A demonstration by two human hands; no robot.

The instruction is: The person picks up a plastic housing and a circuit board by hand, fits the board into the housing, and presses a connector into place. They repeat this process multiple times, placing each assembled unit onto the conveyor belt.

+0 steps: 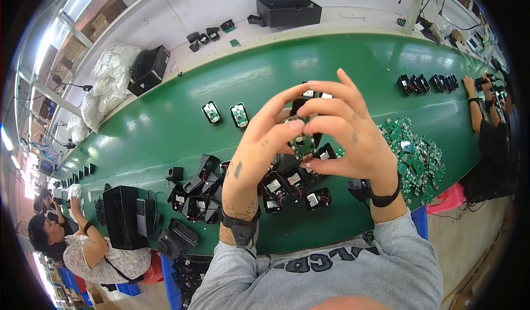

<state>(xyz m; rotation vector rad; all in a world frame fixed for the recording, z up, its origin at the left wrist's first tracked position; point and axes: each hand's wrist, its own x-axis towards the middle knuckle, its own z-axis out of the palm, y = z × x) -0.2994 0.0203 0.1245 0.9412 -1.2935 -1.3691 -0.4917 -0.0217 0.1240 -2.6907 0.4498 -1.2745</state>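
Observation:
Above the green table, I hold a small green circuit board (302, 147) between my two hands, with a black plastic housing (297, 107) right behind it. My left hand (270, 132) curls around from the left, its thumb tip on the board's upper part. From the right, my right hand (353, 136) bends its fingers over the top, and its thumb reaches the board's lower edge. Fingers hide much of the housing, so I cannot tell how far the board sits in it. Under my hands lie several black housings (274, 186) with wires and white parts inside.
A loose pile of green circuit boards (411, 155) lies to the right. Two housings with boards in them (238, 115) stand far left of my hands. A black bin (122, 219) stands at the left. Co-workers sit at both sides, one hand (469, 85) showing at right.

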